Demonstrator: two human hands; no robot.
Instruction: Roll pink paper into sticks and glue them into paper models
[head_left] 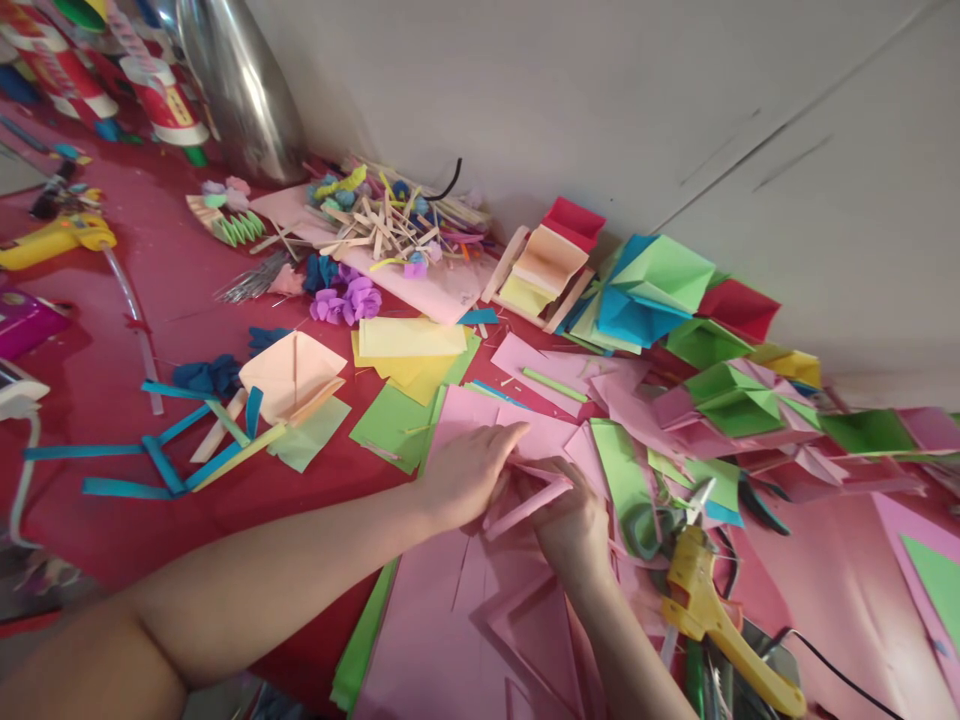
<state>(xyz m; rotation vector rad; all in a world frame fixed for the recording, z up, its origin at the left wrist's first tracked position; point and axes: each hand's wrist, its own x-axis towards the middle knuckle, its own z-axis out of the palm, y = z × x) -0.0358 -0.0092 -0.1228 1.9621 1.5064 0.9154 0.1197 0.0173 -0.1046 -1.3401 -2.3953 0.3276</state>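
Both my hands work on a narrow folded pink paper strip [529, 503] over a heap of pink paper sheets [450, 620]. My left hand [465, 470] lies on the strip's left end, fingers pressed together and pointing right. My right hand [574, 520] is closed round the strip's right end. A yellow glue gun [705, 610] lies just right of my right wrist.
The red table [112, 340] carries folded paper fans in green, blue and red [645, 290], wooden sticks [382, 225], purple paper flowers [349, 300], blue strips [165, 455], a second yellow glue gun [56, 238] and green-handled scissors [660, 520]. A white wall rises behind.
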